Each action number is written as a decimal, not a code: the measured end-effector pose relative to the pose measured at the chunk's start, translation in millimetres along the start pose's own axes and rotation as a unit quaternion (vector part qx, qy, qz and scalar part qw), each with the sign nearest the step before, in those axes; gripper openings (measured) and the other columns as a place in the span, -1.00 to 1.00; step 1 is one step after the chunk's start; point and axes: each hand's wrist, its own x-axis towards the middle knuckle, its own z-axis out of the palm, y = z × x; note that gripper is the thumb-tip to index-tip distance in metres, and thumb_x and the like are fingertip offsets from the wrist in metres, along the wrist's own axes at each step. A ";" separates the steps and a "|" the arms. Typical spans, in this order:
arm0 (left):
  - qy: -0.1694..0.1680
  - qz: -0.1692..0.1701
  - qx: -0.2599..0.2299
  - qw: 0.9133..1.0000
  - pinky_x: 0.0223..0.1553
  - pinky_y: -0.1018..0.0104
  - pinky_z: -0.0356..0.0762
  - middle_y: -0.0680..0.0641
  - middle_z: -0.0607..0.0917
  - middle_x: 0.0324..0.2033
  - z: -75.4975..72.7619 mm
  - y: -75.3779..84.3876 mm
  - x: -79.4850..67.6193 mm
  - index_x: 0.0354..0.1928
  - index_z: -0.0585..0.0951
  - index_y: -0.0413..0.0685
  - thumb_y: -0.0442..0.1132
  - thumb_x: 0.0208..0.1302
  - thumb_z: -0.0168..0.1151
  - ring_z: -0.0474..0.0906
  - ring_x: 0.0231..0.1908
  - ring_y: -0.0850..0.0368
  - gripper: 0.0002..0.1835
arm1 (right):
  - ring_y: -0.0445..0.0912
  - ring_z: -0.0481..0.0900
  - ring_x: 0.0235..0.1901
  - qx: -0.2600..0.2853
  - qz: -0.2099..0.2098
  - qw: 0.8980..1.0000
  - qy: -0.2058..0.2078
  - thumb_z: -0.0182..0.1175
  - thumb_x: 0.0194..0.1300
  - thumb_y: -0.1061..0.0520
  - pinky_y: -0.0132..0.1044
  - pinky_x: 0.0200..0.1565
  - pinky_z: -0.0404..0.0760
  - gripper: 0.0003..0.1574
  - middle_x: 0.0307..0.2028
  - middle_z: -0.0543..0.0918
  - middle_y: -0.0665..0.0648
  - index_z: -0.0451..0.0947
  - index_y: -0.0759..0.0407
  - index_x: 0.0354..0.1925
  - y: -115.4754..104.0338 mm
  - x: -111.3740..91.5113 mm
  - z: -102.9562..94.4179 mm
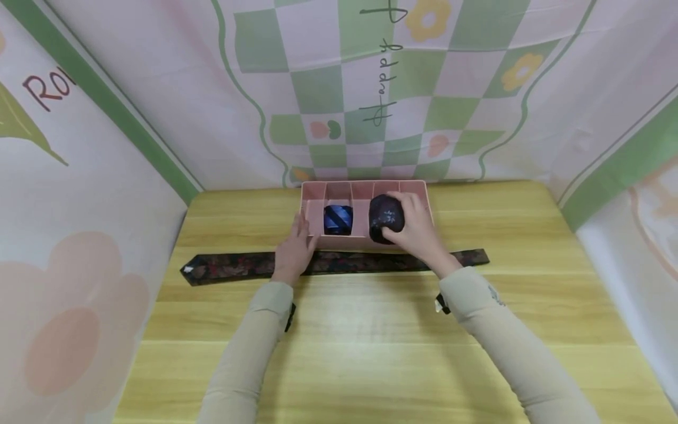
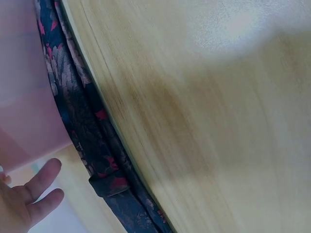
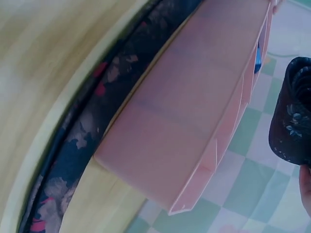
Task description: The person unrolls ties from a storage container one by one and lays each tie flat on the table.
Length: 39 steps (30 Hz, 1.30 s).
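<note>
A pink divided box [image 1: 344,242] stands near the back of the table. In its second compartment from the left sits a rolled blue striped necktie [image 1: 338,220]. My right hand [image 1: 415,227] grips a rolled dark necktie [image 1: 386,215] with a small light pattern, above the box's right part; the right wrist view shows this dark roll [image 3: 294,116] clear of the rim. My left hand [image 1: 294,250] is at the box's front left corner, fingers extended. A dark floral necktie [image 1: 352,262] lies stretched out along the front of the box, passing beneath both wrists.
The wooden table [image 1: 360,347] extends towards me and to both sides. Behind the box hangs a green and white checkered cloth [image 1: 365,118]. Printed cloth walls stand at the left [image 1: 79,265] and right [image 1: 635,235].
</note>
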 end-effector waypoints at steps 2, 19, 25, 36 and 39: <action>0.003 0.000 -0.002 1.000 -0.61 0.32 0.32 0.00 -0.14 0.52 0.2 0.1 -0.3 0.47 0.07 0.09 0.23 0.45 -0.34 0.36 -0.63 0.09 -0.33 | 0.23 0.34 0.09 -0.003 -0.016 1.000 -0.002 0.35 -0.02 0.15 0.22 0.12 0.39 -0.17 0.11 0.36 0.40 0.29 0.24 0.22 -1.3 -4.0 2.6; 0.003 -0.005 -0.021 1.000 0.03 -0.07 0.53 -0.03 -0.15 0.52 2.6 2.0 -0.2 0.48 0.05 0.10 0.19 0.46 -0.32 0.45 0.10 -0.29 -0.35 | 0.21 0.49 -0.01 -0.082 -0.091 0.987 -0.103 0.41 -0.03 0.05 0.13 0.04 0.49 -0.29 0.04 0.48 0.33 0.49 0.18 0.11 -3.1 -47.3 45.3; 0.023 0.001 -0.030 0.999 0.08 -0.07 0.51 -0.09 -0.10 0.51 5.5 1.2 -1.3 0.47 0.08 0.08 0.18 0.47 -0.32 0.43 0.14 -0.26 -0.36 | 0.14 0.49 0.02 -0.121 -0.114 0.978 -0.128 0.43 -0.05 0.00 0.07 0.12 0.45 -0.24 0.02 0.52 0.28 0.44 0.27 0.09 -5.0 -59.0 62.2; 0.098 0.021 -0.061 0.993 -0.08 -0.16 0.58 -0.30 0.15 0.41 12.3 -6.3 -7.4 0.50 -0.03 0.11 0.07 0.46 -0.16 0.48 0.09 -0.33 -0.34 | 0.15 0.49 0.07 -0.115 -0.118 0.977 -0.138 0.45 -0.05 0.00 0.03 0.15 0.49 -0.22 0.07 0.50 0.30 0.44 0.34 0.08 -8.8 -69.6 79.5; 0.100 0.014 -0.074 0.992 -0.08 -0.18 0.58 -0.32 0.16 0.40 12.8 -9.7 -9.2 0.48 0.04 0.11 0.07 0.47 -0.17 0.45 0.13 -0.32 -0.38 | 0.19 0.46 0.13 -0.100 -0.113 0.976 -0.160 0.46 -0.04 0.05 0.06 0.17 0.49 -0.18 0.17 0.42 0.36 0.41 0.33 0.14 -10.1 -70.9 81.2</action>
